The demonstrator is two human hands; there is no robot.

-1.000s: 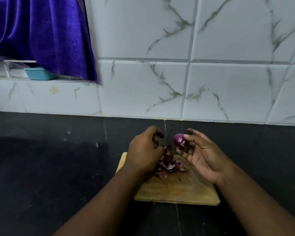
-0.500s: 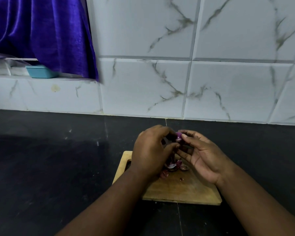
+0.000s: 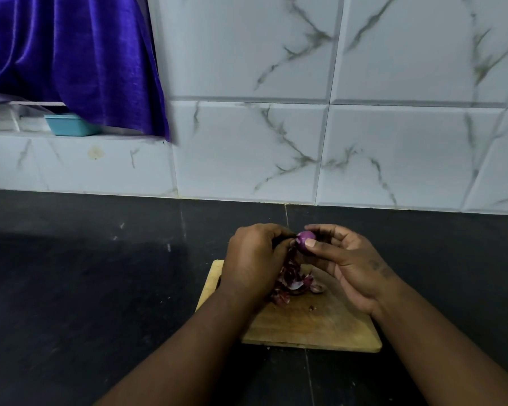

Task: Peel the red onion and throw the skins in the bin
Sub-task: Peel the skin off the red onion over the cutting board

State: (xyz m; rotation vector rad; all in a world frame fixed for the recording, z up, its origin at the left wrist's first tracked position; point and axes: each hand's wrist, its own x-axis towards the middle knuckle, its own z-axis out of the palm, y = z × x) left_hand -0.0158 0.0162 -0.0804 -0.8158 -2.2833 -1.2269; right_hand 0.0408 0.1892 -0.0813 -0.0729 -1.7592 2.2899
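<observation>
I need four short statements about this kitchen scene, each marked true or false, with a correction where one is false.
1. The right hand holds the red onion in the air. True.
2. The peeled skins are already in a bin. False: they are piled on the wooden cutting board.
3. The left hand rests flat on the board. False: it is raised, its fingers curled at the onion.
4. A blue container sits just under the purple curtain. True.

wall: white marbled tiles (image 3: pixel 393 54) | counter: black (image 3: pixel 71 288) | curtain: purple (image 3: pixel 71 54)
</observation>
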